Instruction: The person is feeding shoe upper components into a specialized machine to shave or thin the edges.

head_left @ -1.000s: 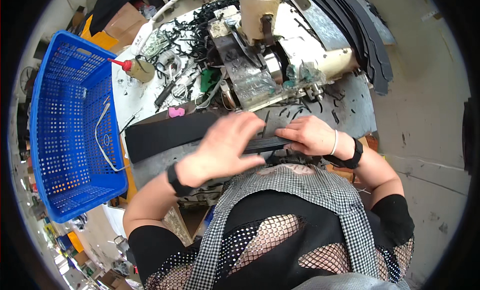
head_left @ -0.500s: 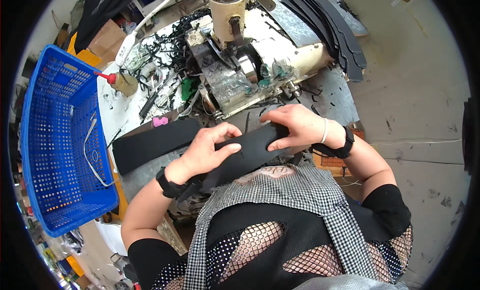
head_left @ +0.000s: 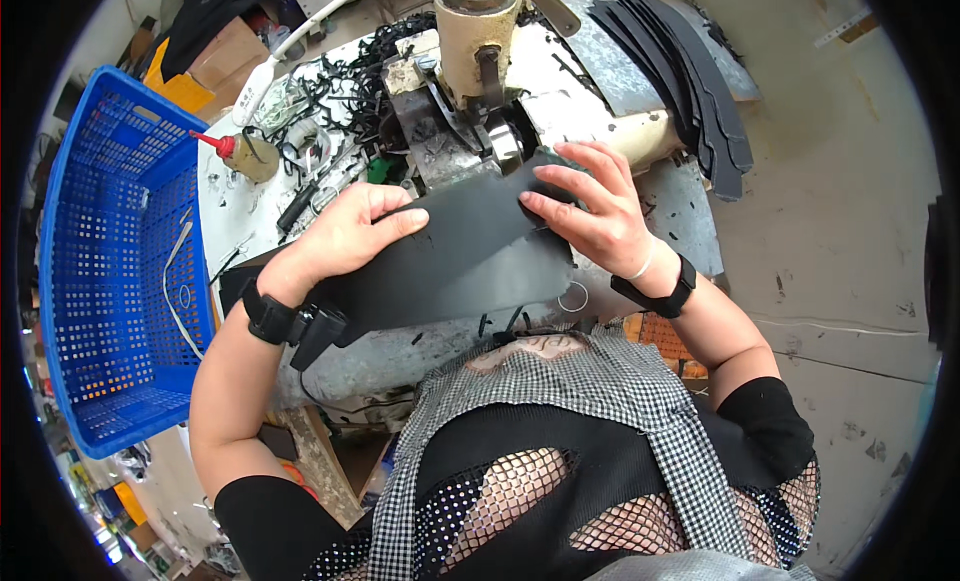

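Note:
A long, flat strip of black sheet material (head_left: 450, 256) lies slantwise across the work surface, its far right end up against the metal head of a cream bench machine (head_left: 475, 46). My left hand (head_left: 350, 231) grips the strip's left part, thumb on top and the other fingers mostly hidden. On the right end, my right hand (head_left: 600, 216) rests with its fingers spread and their tips on the material; its thumb is out of sight. Another black piece (head_left: 234, 284) shows partly beside my left wrist.
A blue plastic basket (head_left: 70, 311) stands at the left. Black trimmings (head_left: 350, 96) and an oil bottle with a red spout (head_left: 250, 159) lie left of the machine. At the far right, a stack of black cut strips (head_left: 690, 91) hangs over the table edge.
The strip has moved away from my body, up to the machine head. My left hand has shifted left and outward along it. My right hand's fingers have gone from gripping to spread.

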A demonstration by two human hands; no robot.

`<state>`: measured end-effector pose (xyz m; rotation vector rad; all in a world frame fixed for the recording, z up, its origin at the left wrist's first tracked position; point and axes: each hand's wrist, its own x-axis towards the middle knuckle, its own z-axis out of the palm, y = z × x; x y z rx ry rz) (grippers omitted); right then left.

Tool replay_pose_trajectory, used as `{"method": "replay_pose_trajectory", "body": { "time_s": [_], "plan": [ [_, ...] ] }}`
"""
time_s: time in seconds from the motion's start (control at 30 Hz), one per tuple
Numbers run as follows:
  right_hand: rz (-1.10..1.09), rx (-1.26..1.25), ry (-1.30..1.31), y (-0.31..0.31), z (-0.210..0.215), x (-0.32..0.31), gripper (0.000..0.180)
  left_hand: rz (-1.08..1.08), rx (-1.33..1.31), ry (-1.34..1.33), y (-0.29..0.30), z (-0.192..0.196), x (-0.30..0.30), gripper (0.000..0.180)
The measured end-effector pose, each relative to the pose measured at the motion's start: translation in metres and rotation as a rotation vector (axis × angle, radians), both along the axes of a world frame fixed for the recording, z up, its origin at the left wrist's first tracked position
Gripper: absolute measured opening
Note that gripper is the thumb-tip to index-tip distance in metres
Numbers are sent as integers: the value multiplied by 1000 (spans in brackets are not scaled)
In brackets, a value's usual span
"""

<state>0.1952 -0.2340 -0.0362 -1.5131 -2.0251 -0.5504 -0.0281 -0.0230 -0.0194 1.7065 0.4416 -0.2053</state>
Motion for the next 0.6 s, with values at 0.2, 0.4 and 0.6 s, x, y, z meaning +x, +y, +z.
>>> {"method": "replay_pose_trajectory", "body": {
  "time_s": [0.2, 0.4, 0.6],
  "plan": [
    [-1, 5, 33, 14, -13, -3, 30, -47, 12, 27, 20, -2, 9, 26],
    [-82, 9, 57, 24, -4, 4, 27, -38, -16, 5, 35, -2, 24, 25],
    [-84, -15, 57, 24, 0, 10, 31, -24, -2, 5, 37, -5, 22, 24]
  ]
}}
